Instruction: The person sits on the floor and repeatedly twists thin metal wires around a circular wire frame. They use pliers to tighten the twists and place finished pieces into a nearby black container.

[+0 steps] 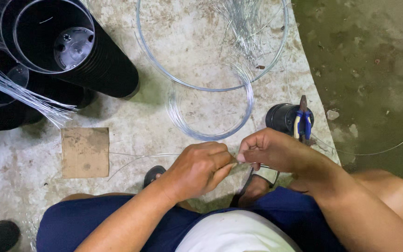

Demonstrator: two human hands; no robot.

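My left hand (200, 169) and my right hand (267, 149) meet low in the middle of the view, fingertips pinched together on a thin silver wire (138, 155). The wire runs out to the left from my left hand, over the concrete toward a cardboard piece (85, 152). Both hands are closed around the wire where they touch. My knees in blue shorts and a sandalled foot (257, 179) lie just below the hands.
A small wire coil (210, 135) and a large wire hoop (173, 77) lie ahead. Pliers with blue and cream handles (302, 122) stand in a small black pot (281, 117). Stacked black plastic pots (103, 60) and a bundle of straight wires (19, 91) sit at the left.
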